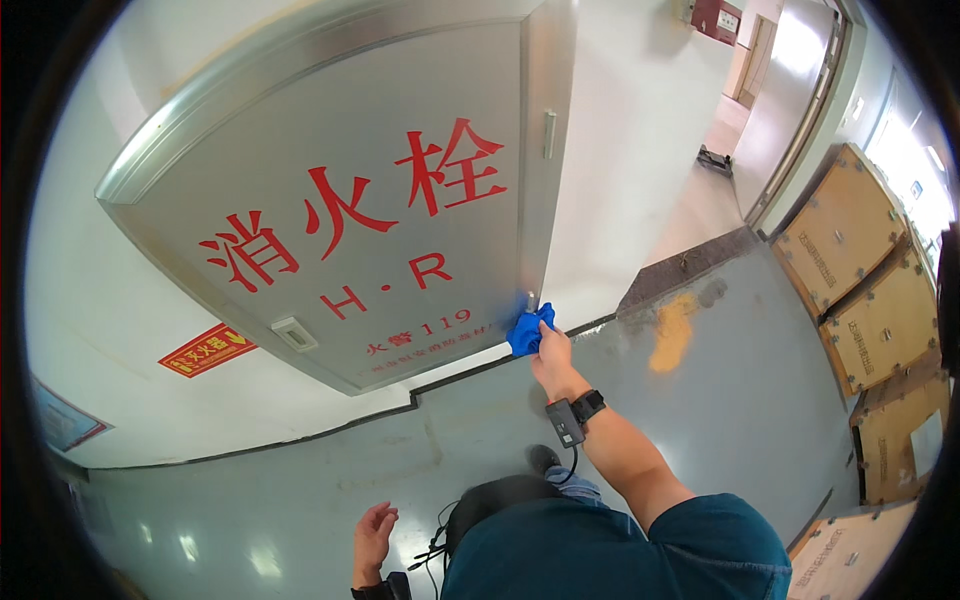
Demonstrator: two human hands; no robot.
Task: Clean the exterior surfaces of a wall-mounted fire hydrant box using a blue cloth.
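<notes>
A silver metal fire hydrant cabinet [420, 300] with red lettering fills the upper left of the head view. My right hand [552, 355] is closed on a bunched blue cloth [530, 330], which lies against the cabinet's lower right corner, by a small metal fitting [531, 299]. A black strap with a small dark device [566, 421] sits on my right wrist. My left hand [375, 535] hangs low over the floor, away from the cabinet, fingers loosely curled and apart, with nothing seen in it.
Several wooden crates [840, 230] are stacked along the right side. A doorway with an open metal door [785, 100] lies at the far right. The grey floor [470, 410] has a yellow patch [672, 335]. A red and yellow sign [208, 350] is on the white wall.
</notes>
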